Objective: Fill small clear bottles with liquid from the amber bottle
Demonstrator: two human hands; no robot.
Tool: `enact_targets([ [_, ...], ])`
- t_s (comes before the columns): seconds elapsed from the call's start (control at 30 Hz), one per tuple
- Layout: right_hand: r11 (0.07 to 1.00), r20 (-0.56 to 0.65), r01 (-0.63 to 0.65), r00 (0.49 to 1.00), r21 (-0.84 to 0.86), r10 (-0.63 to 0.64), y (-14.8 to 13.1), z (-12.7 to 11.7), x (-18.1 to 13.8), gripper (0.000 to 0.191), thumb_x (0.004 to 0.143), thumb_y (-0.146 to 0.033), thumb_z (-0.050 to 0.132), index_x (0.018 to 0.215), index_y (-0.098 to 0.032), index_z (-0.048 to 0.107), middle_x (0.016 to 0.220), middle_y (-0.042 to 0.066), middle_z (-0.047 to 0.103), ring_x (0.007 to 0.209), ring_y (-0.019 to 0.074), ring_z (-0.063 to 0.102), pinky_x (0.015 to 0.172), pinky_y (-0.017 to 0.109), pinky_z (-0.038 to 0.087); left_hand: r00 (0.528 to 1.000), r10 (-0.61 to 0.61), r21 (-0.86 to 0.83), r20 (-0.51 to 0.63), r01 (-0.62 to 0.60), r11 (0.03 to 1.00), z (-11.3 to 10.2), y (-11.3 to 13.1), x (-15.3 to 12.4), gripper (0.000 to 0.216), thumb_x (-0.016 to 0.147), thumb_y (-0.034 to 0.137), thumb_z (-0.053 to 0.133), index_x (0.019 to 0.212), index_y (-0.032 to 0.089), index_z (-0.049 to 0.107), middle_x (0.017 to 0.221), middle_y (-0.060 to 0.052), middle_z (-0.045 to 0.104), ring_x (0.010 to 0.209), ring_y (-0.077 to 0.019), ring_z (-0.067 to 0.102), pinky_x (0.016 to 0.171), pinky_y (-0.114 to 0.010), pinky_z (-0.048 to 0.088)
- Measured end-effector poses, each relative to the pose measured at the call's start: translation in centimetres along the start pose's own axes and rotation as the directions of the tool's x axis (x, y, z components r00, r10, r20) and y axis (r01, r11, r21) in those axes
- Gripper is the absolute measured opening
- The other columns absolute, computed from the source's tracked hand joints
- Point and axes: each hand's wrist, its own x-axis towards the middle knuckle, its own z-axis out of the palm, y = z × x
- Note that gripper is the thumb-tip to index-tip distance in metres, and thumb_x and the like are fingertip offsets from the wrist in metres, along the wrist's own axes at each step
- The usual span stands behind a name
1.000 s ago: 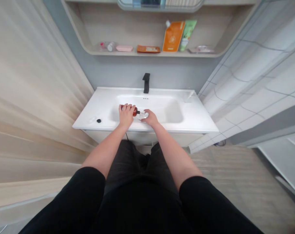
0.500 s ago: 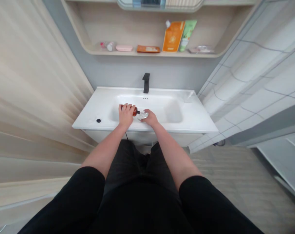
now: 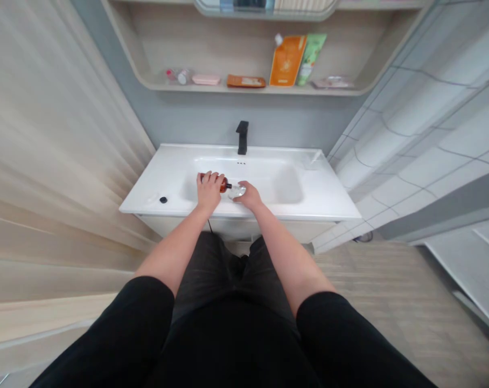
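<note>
Over the white sink basin, my left hand is wrapped around an amber-brown bottle, which is tipped on its side with its dark neck toward the right. My right hand holds a small clear cup by its right side. The bottle's mouth is right at the cup's opening; whether they touch I cannot tell. Fingers cover much of the bottle, and any liquid in the cup is too small to make out. A small black cap lies on the counter to the left.
Behind the basin stands a black faucet. A clear container sits at the counter's back right corner. The shelf above holds an orange pouch, a green tube and a pink box. A beige curtain hangs at the left.
</note>
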Motion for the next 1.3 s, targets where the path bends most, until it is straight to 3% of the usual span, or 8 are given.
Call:
enact_targets([
  [1.3,1.0,0.014,0.007,1.0,-0.008,-0.007,-0.55,-0.34,-0.22,0.075,0.061,-0.023,0.101,0.13,-0.024,0.072,0.137,0.009,0.081,0.129,0.0331,0.077,0.121,0.049,0.057,0.999,-0.008,0.005,0.033,0.008,1.0,-0.88,0.48,0.02,0.059,0.107,0.017,0.045,0.16,0.032,0.066,0.166,-0.013,0.067,0.167,-0.0382,0.045,0.144,-0.071,0.016],
])
